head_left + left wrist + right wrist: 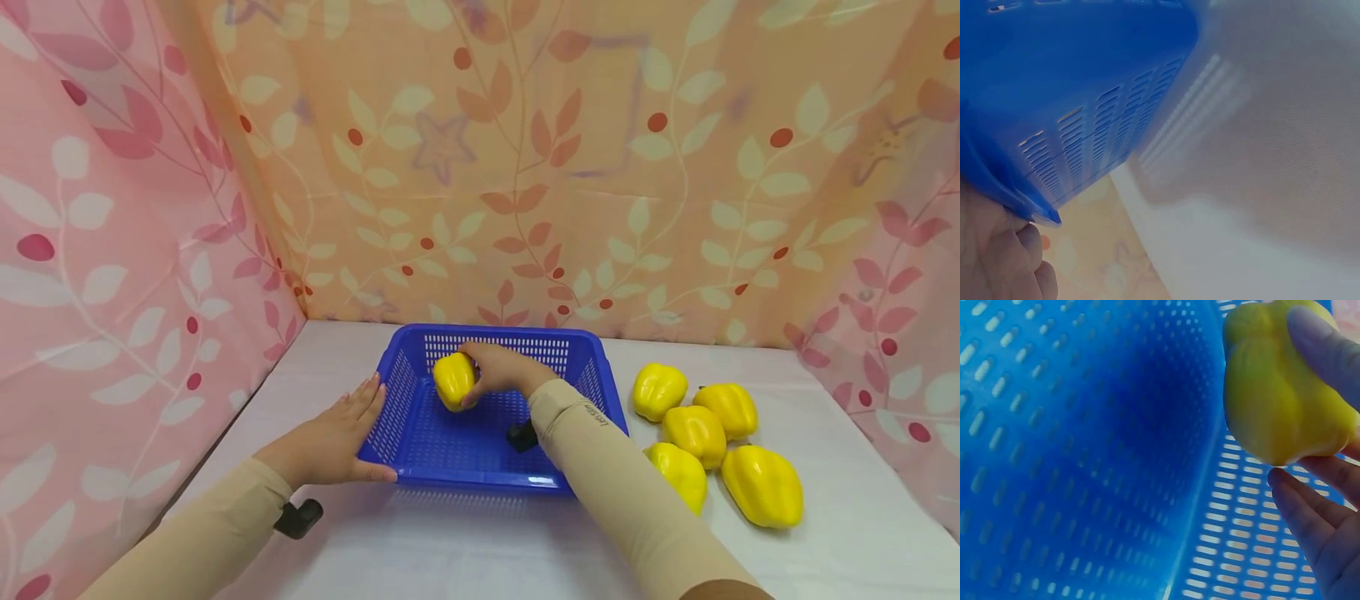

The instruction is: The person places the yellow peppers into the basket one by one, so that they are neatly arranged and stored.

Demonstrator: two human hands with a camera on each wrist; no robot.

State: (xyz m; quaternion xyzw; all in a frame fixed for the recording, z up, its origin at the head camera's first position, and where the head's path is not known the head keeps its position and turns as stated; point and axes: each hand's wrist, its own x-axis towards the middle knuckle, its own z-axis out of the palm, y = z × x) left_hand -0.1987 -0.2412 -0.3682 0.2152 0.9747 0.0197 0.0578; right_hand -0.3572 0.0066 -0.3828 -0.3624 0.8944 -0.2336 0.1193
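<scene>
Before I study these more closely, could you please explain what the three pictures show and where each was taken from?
There is no machine here: a person works with two bare hands. The wide picture is taken from the head, looking forward and down; the other two are taken from the left and right wrists. On the white table stands a blue basket, with five yellow peppers to its right. The left hand rests on the basket at its left side. The right hand holds another pepper inside the basket. The right wrist picture shows that pepper close up; the left wrist picture shows the basket's slotted side.
</scene>
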